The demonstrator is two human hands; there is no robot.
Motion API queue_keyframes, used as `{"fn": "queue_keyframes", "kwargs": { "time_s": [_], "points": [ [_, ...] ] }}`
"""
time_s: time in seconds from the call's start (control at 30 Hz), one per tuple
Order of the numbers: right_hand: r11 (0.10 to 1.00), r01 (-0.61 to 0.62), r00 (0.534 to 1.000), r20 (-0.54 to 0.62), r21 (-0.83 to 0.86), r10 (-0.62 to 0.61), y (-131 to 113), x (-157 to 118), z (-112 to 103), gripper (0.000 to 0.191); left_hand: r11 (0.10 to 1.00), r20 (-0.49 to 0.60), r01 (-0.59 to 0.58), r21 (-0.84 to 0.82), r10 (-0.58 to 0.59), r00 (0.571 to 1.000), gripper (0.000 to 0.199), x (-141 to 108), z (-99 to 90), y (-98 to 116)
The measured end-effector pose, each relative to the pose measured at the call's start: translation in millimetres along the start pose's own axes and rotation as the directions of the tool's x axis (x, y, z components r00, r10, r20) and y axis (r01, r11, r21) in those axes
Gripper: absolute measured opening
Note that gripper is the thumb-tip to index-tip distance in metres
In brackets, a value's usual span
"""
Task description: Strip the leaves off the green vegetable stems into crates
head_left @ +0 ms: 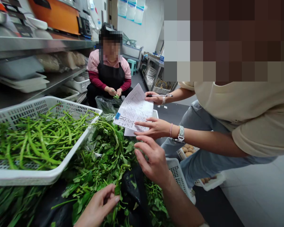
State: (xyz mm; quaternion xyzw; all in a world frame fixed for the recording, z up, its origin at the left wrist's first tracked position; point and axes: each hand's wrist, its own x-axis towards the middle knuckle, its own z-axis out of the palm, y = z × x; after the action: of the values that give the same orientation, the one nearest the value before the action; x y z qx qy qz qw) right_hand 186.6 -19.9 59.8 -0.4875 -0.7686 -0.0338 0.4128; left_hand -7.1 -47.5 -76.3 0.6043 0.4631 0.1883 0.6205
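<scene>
The left hand pinches a stem in the heap of leafy green vegetables, the right hand hovers above with fingers spread, beyond lies a white plastic basket of green stalks, then a co-worker's clipped paper sheets.

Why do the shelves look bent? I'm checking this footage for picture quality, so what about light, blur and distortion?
Head view: wide-lens bowing curves the steel shelves and white basket; even overhead light, soft shadows; the left hand and right hand over the leafy greens are sharp; two faces are pixelated.
</scene>
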Motion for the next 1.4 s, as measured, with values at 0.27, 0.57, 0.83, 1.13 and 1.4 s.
{"fn": "queue_keyframes", "kwargs": {
  "time_s": [0.27, 0.57, 0.83, 1.13, 1.4],
  "points": [
    [0.95, -0.027, 0.998, 0.044, -0.312, 0.043, 26, 25, -24, 0.02, 0.999, -0.007, 0.049, -0.009, -0.049, 0.999, 0.051, 2, -0.8, -1],
    [0.954, -0.068, 0.98, 0.159, -0.293, 0.119, 41, -4, -9, 0.019, 0.998, -0.073, 0.055, 0.028, -0.053, 0.996, 0.048, 4, -3.8, -5],
    [0.967, -0.041, 0.984, 0.156, -0.251, 0.082, 36, 1, -5, 0.018, 0.997, -0.097, 0.066, 0.028, -0.063, 0.993, 0.047, 5, -4.6, -8],
    [0.96, -0.02, 0.985, 0.161, -0.278, 0.067, 35, 6, -5, 0.021, 0.997, -0.078, 0.071, 0.02, -0.069, 0.995, 0.044, 6, -4.7, -8],
    [0.96, -0.003, 0.988, 0.148, -0.279, 0.046, 35, 10, -3, 0.021, 0.998, -0.064, 0.065, 0.006, -0.064, 0.996, 0.045, 6, -5.3, -8]
  ]
}}
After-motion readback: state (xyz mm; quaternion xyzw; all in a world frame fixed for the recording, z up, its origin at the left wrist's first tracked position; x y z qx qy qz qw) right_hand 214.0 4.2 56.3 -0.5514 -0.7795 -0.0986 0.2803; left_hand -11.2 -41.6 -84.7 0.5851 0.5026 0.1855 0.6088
